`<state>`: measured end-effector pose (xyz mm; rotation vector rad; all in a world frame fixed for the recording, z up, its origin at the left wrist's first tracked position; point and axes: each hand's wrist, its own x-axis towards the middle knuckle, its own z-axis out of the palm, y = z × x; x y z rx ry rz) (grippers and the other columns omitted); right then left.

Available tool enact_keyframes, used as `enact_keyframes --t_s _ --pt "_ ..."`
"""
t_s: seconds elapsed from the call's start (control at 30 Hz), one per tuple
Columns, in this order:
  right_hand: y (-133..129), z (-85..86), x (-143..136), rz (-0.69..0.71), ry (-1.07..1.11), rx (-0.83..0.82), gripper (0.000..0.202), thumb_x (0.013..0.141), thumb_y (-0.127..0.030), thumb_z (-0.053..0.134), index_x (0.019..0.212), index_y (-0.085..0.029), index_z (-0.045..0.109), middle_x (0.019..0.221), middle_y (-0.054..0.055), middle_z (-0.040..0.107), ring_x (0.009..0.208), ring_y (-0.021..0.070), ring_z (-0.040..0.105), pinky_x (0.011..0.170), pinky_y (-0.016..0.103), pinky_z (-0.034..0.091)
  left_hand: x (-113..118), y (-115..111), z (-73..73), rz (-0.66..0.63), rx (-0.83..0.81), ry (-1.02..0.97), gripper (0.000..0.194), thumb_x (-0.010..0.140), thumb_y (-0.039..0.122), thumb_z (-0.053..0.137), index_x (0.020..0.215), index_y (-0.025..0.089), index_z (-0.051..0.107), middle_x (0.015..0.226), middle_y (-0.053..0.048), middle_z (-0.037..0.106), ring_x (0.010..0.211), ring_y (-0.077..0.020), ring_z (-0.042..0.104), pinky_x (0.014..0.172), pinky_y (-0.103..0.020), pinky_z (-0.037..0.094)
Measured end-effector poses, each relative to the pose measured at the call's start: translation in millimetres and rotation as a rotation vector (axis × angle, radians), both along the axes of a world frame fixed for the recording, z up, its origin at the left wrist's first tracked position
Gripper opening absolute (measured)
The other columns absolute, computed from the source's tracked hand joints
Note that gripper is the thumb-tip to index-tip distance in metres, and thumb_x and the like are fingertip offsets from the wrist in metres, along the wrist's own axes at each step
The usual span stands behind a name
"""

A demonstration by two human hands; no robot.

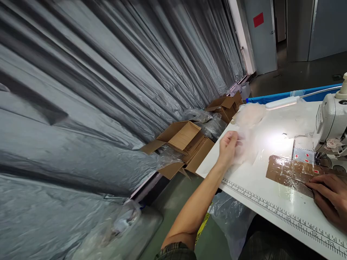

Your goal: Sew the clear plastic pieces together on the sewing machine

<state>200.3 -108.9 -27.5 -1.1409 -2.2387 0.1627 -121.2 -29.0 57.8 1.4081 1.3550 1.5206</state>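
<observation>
My left hand [229, 146] is over the left part of the white sewing table [244, 184], its fingers closed on a piece of sheer pale fabric [248, 146]. The fabric is blurred and spreads to the right of the fingers. My right hand [329, 195] rests at the right over a brown, tape-covered plate [290, 173]. Its thumb and forefinger are pinched together, with a thin dark sliver at their tips that I cannot make out. Beyond the plate stands a white sewing machine [329, 119], its needle area just above that hand.
A pale fabric pile [251, 113] and a white lamp [282, 103] lie toward the table's far side. A printed ruler [271, 209] runs along the near edge. Open cardboard boxes [184, 137] and plastic bags stand left of the table, beside a grey curtain [108, 72].
</observation>
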Motion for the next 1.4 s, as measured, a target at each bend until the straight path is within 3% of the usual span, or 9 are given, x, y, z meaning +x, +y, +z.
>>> enact_keyframes --t_s 0.2,0.27,0.6,0.8,0.9,1.0,1.13,1.23,1.4 --pt "-1.0 23.5 -0.3 -0.261 0.289 -0.028 0.033 0.092 -0.041 0.045 0.096 -0.021 0.071 0.097 0.009 0.070 0.082 0.0211 0.070 0.072 0.035 0.058 70.4 -45.6 -14.3 -0.987 -0.014 0.612 0.018 0.098 0.030 0.056 0.089 0.020 0.067 0.126 -0.006 0.067 0.119 -0.0197 0.062 0.104 -0.037 0.051" --pt "0.9 30.7 2.5 -0.327 0.345 -0.069 0.034 0.090 -0.040 0.045 0.093 -0.019 0.071 0.086 0.009 0.070 0.077 0.0205 0.068 0.071 0.035 0.056 81.1 -43.6 -15.8 -1.104 0.110 0.724 0.012 0.096 0.025 0.059 0.093 0.020 0.069 0.132 -0.008 0.063 0.123 -0.0201 0.060 0.108 -0.037 0.049" --pt "-1.3 35.7 1.1 -0.343 0.366 -0.167 0.029 0.089 -0.033 0.045 0.095 -0.022 0.070 0.092 0.008 0.068 0.085 0.0208 0.067 0.078 0.037 0.057 95.3 2.5 -32.1 -0.723 0.133 0.976 0.010 0.092 0.026 0.063 0.098 0.018 0.067 0.110 -0.007 0.066 0.101 -0.0217 0.063 0.087 -0.038 0.055" --pt "-0.4 32.3 0.8 -0.290 0.413 -0.171 0.026 0.090 -0.035 0.049 0.093 -0.023 0.072 0.095 0.008 0.069 0.088 0.0217 0.068 0.078 0.037 0.058 98.1 -8.0 -29.1 -0.660 0.029 0.688 0.007 0.092 0.022 0.056 0.091 0.017 0.061 0.095 -0.004 0.069 0.086 -0.0155 0.066 0.076 -0.030 0.057" --pt "-0.2 32.6 2.0 -0.273 0.484 -0.227 0.029 0.090 -0.042 0.052 0.095 -0.024 0.074 0.097 0.009 0.070 0.089 0.0233 0.068 0.081 0.040 0.057 104.1 -24.9 -14.2 -0.787 -0.135 0.369 0.011 0.092 0.026 0.057 0.095 0.016 0.059 0.089 -0.004 0.069 0.082 -0.0130 0.068 0.073 -0.027 0.059" --pt "-1.5 37.4 6.4 -0.203 0.609 -0.458 0.040 0.088 -0.054 0.057 0.112 -0.025 0.072 0.116 0.011 0.069 0.109 0.0274 0.064 0.097 0.045 0.051 114.5 -51.3 3.1 -1.164 -0.386 0.066 0.017 0.094 0.030 0.057 0.098 0.014 0.059 0.084 -0.005 0.069 0.075 -0.0127 0.071 0.069 -0.026 0.061" --pt "-5.2 47.8 12.3 0.216 0.854 -0.914 0.065 0.086 -0.069 0.052 0.136 -0.027 0.058 0.128 0.012 0.065 0.111 0.0275 0.064 0.097 0.047 0.050 122.7 -69.3 15.7 -1.269 -0.575 0.060 0.023 0.094 0.036 0.058 0.099 0.014 0.061 0.081 -0.004 0.069 0.064 -0.0113 0.069 0.052 -0.019 0.056" --pt "-7.3 54.4 10.3 0.357 0.770 -1.163 0.073 0.077 -0.066 0.066 0.137 -0.024 0.056 0.107 0.010 0.071 0.078 0.0202 0.069 0.069 0.035 0.056 117.3 -54.8 8.3 -0.978 -0.373 0.259 0.021 0.095 0.034 0.055 0.101 0.014 0.062 0.086 -0.004 0.069 0.060 -0.0090 0.065 0.046 -0.017 0.051" --pt "-2.9 48.9 6.0 0.001 0.576 -1.046 0.060 0.078 -0.051 0.066 0.128 -0.017 0.061 0.072 0.002 0.064 0.054 0.0129 0.055 0.047 0.026 0.045 95.1 -17.9 -32.2 -0.486 0.308 0.945 0.019 0.099 0.021 0.046 0.101 0.014 0.062 0.087 -0.006 0.067 0.071 -0.0129 0.064 0.057 -0.022 0.051"
